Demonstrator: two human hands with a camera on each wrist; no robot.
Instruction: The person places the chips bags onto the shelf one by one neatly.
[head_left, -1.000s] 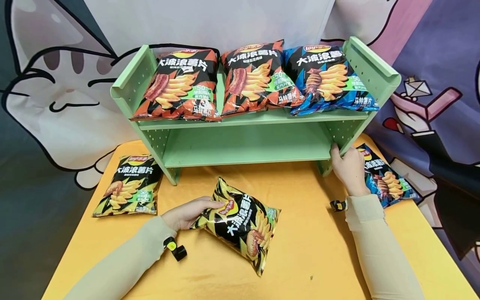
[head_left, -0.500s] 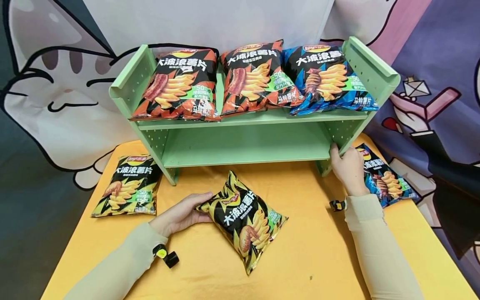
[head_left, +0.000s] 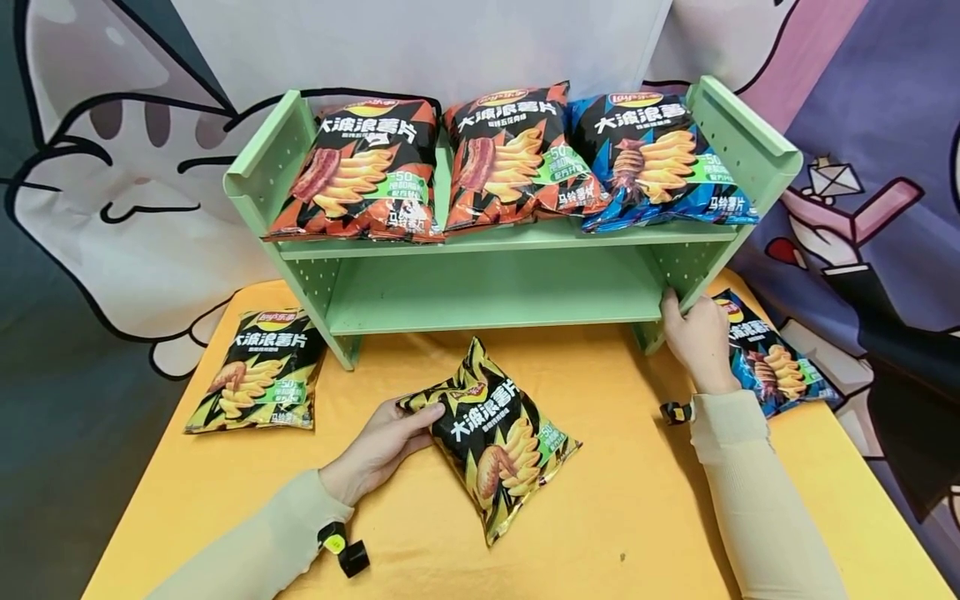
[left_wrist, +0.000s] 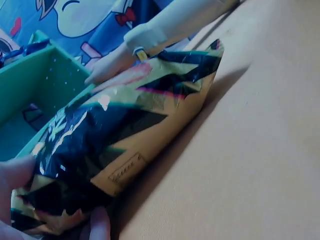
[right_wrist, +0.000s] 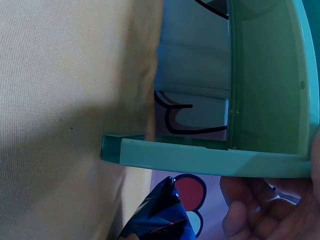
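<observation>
In the head view my left hand (head_left: 378,454) pinches a corner of a gold-and-black chip bag (head_left: 498,454), thumb on the printed front. The bag slants over the table in front of the shelf, its lower end pointing toward me. From the left wrist, the same chip bag (left_wrist: 115,125) shows side-on, with a thumb and fingertips at its near end. My right hand (head_left: 701,342) grips the right side panel of the green shelf (head_left: 495,296). In the right wrist view its curled fingers (right_wrist: 237,217) lie along the panel's outer face.
Two red chip bags (head_left: 356,171) (head_left: 517,158) and a blue one (head_left: 652,162) stand on the upper tier. Another gold-and-black bag (head_left: 258,371) lies left of the shelf on the yellow table (head_left: 600,517). A blue bag (head_left: 780,358) lies at the right, beside my right hand.
The gold-and-black bag has turned and shifted slightly right. My left thumb moved off its front, then came back onto it. My right hand has stayed on the shelf panel.
</observation>
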